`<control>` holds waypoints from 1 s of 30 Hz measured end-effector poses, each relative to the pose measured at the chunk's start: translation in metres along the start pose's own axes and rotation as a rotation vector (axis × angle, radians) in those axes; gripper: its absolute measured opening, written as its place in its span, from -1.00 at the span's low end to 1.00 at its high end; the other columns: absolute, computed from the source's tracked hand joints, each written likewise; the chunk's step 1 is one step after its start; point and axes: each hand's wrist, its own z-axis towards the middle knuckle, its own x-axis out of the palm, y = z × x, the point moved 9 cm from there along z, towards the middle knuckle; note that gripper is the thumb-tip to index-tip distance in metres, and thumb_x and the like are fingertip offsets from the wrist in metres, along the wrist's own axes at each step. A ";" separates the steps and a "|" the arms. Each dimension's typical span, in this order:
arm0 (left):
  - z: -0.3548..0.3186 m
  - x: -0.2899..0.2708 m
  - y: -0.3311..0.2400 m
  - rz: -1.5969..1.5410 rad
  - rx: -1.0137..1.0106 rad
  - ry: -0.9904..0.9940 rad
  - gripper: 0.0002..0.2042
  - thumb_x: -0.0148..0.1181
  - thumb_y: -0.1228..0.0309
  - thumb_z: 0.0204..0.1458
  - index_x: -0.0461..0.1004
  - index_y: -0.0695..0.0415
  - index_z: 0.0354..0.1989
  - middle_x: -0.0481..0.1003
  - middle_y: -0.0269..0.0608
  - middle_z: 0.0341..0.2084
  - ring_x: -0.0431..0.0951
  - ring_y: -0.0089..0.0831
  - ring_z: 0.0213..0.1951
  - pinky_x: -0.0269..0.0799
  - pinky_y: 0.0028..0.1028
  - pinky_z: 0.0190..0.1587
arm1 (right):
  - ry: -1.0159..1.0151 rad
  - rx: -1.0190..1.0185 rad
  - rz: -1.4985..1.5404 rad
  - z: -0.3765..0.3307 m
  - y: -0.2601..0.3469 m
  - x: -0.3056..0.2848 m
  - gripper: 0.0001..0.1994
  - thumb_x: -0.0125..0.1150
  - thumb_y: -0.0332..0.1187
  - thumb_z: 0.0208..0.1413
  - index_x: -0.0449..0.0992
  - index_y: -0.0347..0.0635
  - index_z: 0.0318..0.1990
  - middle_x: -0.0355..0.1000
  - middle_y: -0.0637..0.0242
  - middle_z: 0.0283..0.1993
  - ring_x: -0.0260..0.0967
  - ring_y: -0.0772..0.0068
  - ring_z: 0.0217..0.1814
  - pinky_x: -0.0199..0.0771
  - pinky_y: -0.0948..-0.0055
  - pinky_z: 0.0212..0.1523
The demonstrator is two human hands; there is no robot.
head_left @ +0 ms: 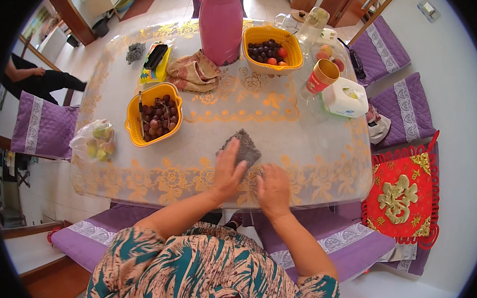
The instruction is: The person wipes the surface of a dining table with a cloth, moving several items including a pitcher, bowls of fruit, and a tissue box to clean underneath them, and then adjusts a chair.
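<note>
A small grey cloth (247, 150) lies folded in a rough square near the front edge of the table. My left hand (228, 173) rests on its near left part, fingers stretched out and lying flat, the thumb pointing right. Just right of the cloth, my right hand (274, 188) is low over the tablecloth with its fingers apart and slightly bent, holding nothing. Whether it touches the table I cannot tell. To the left stands a yellow basket (132, 131) of red grapes (160, 119) with a pen (141, 107) leaning in it.
A clear bag of fruit (96, 141) sits at the left. Farther back are a crumpled brown cloth (194, 73), a yellow packet (156, 64), a tall pink flask (220, 26) and a yellow fruit basket (278, 67). Paper cups (321, 78) and a white tissue box (344, 99) stand right.
</note>
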 end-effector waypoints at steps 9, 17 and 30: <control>-0.019 -0.078 0.046 0.214 0.013 -0.043 -0.53 0.06 0.43 0.14 0.27 0.29 0.24 0.18 0.05 0.31 0.09 -0.01 0.36 0.00 -0.16 0.35 | 0.011 -0.142 -0.113 0.038 0.032 0.087 -0.28 0.24 -0.21 0.07 0.11 0.10 0.40 -0.04 0.07 0.48 -0.12 0.04 0.52 0.00 -0.02 0.37; -0.031 -0.073 0.042 0.365 0.039 0.075 -0.48 0.04 0.46 0.11 0.20 0.27 0.29 0.12 0.04 0.35 0.06 0.01 0.38 -0.06 -0.14 0.38 | -0.137 0.481 -0.557 -0.011 -0.171 -0.021 -0.33 0.11 -0.20 0.19 0.04 0.09 0.44 -0.04 0.05 0.48 -0.10 0.00 0.51 -0.06 -0.07 0.37; -0.022 -0.103 0.082 -0.185 -0.288 -0.039 -0.58 -0.09 0.28 0.30 0.28 0.26 0.25 0.28 0.05 0.24 0.24 -0.15 0.29 0.09 -0.32 0.31 | 0.319 -0.541 0.178 -0.023 0.123 0.114 -0.44 0.07 -0.33 0.11 0.27 0.09 0.33 -0.02 0.18 0.49 -0.04 0.15 0.51 -0.06 0.13 0.43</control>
